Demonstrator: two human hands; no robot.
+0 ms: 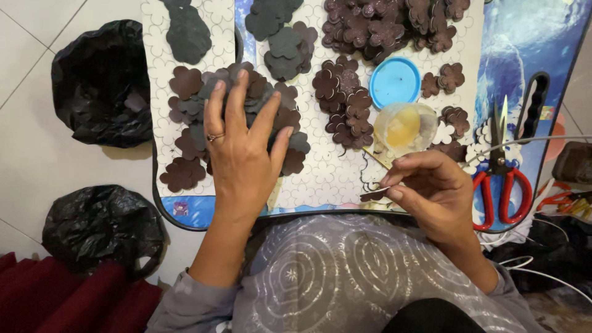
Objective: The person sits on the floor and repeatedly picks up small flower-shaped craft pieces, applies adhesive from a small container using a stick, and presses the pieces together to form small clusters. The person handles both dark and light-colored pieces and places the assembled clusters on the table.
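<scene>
White tiles surround a low tray table (185,206). Left hand (242,143) lies spread flat on a pile of brown flower cutouts (185,111), steadying them; right hand (431,185) pinches one dark cutout (374,195) beside the glue pot (404,126), scissors (502,179) just right.

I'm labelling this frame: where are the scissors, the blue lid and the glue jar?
scissors (501,185): head view, red handle loops.
blue lid (394,81): head view, its flat centre.
glue jar (404,127): head view, its clear side.

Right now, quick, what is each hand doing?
Left hand: open, fingers spread flat on a pile of brown flower cutouts.
Right hand: closed, pinching a small brown flower piece.
</scene>
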